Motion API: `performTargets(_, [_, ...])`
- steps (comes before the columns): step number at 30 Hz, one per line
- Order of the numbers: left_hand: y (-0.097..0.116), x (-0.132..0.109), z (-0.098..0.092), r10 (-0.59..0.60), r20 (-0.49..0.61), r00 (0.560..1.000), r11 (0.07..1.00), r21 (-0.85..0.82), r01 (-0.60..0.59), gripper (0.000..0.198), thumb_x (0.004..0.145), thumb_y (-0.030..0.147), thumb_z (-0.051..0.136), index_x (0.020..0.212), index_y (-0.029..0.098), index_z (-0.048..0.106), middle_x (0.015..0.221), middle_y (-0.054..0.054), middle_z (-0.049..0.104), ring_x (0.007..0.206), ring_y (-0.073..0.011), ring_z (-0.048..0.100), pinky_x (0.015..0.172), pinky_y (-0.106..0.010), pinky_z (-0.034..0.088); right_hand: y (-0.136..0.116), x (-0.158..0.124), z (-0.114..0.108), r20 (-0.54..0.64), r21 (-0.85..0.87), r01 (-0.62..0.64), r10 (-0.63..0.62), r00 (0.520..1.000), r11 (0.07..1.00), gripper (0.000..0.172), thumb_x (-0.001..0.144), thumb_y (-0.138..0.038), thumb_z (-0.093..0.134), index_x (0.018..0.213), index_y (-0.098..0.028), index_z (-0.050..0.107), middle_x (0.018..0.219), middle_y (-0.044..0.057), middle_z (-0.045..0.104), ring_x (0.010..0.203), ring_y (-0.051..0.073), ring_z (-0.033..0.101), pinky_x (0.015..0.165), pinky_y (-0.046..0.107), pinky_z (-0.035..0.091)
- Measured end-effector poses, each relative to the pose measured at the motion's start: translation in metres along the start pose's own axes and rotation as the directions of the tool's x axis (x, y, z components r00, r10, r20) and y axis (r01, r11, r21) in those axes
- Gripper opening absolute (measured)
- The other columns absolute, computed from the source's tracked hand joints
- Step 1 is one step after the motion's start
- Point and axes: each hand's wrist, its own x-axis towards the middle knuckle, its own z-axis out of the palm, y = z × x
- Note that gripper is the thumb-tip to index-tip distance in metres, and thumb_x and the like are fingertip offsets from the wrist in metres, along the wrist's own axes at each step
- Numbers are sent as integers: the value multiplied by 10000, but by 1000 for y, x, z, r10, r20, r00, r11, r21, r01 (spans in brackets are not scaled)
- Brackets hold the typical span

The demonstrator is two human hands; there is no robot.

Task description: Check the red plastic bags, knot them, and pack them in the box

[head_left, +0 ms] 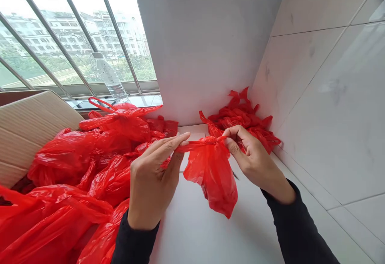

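Note:
A red plastic bag (215, 175) hangs between my two hands above the white table (204, 240). Its top is twisted into a knot, with one end stretched out to each side. My left hand (158, 175) pinches the left end between thumb and fingers. The right end is pinched by my right hand (248, 151), close beside the knot. Something darker fills the bottom of the bag, but I cannot make out what it is. Behind the bag, a small dark pointed object (235, 175) shows only in part.
Several tied red bags (66, 155) are heaped on the left, next to a cardboard box (36, 127). More red bags (240, 115) lie in the back right corner by the tiled wall (337, 135). A water bottle (110, 77) stands at the barred window.

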Motion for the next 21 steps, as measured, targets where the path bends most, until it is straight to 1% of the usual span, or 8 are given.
performTargets(3, [-4, 2, -7, -160, -20, 987, 987, -37, 159, 234, 957, 359, 659, 1146, 286, 776, 1128, 14, 775, 1010, -147, 723, 911, -237, 549, 8, 6, -6, 50, -14, -19, 20, 999, 1000, 230, 1047, -455, 497, 1037, -241, 581, 916, -3, 585, 757, 151, 494, 664, 300, 401])
performTargets(7, [-2, 4, -7, -308, -30, 951, 942, -148, 301, 229, 923, 377, 685, 1090, 256, 784, 793, 23, 735, 694, -120, 662, 679, -217, 545, 10, 8, -6, 98, 88, -43, 34, 995, 995, 217, 1046, -431, 492, 1019, -232, 574, 907, -3, 578, 816, 161, 526, 737, 302, 429])
performTargets(10, [3, 5, -4, -334, 27, 942, 913, -237, 331, 246, 921, 394, 684, 1076, 223, 768, 699, 24, 683, 602, -105, 591, 591, -202, 505, 8, 7, -4, 64, 158, -69, 59, 996, 985, 198, 1042, -422, 492, 1026, -239, 564, 896, -12, 566, 822, 156, 524, 752, 292, 432])
performTargets(13, [6, 6, 0, -339, 100, 935, 892, -283, 353, 236, 923, 392, 685, 1041, 199, 752, 717, 13, 684, 619, -98, 594, 599, -185, 503, 5, 7, -1, 0, 210, -91, 94, 996, 973, 178, 1023, -412, 508, 1004, -239, 548, 855, -18, 546, 752, 146, 496, 679, 275, 415])
performTargets(15, [7, 6, 1, -341, 147, 929, 871, -321, 371, 249, 925, 408, 683, 1040, 195, 739, 766, 3, 698, 660, -109, 620, 623, -192, 527, 5, 6, 3, -35, 237, -113, 125, 992, 965, 172, 1014, -409, 507, 978, -243, 533, 768, -36, 492, 647, 133, 430, 587, 262, 373])
performTargets(18, [7, 6, 2, -346, 216, 913, 833, -378, 405, 282, 934, 427, 674, 1096, 200, 714, 804, -7, 708, 697, -127, 641, 644, -213, 553, 4, 4, 10, -36, 284, -161, 178, 983, 945, 189, 1032, -435, 453, 992, -259, 509, 653, -71, 340, 530, 120, 284, 481, 253, 280])
performTargets(19, [7, 6, 2, -343, 236, 909, 820, -397, 412, 282, 935, 425, 674, 1102, 201, 709, 805, -9, 707, 701, -128, 643, 647, -215, 555, 4, 3, 12, -29, 296, -161, 178, 984, 941, 192, 1037, -440, 445, 998, -262, 506, 644, -75, 320, 522, 119, 272, 473, 252, 273])
performTargets(21, [8, 5, 1, -322, 299, 898, 785, -446, 430, 260, 946, 423, 661, 1079, 203, 703, 791, -8, 699, 681, -124, 635, 643, -216, 552, 3, 3, 14, -30, 292, -120, 134, 990, 949, 184, 1032, -432, 477, 992, -257, 519, 669, -66, 380, 546, 117, 329, 496, 251, 316])
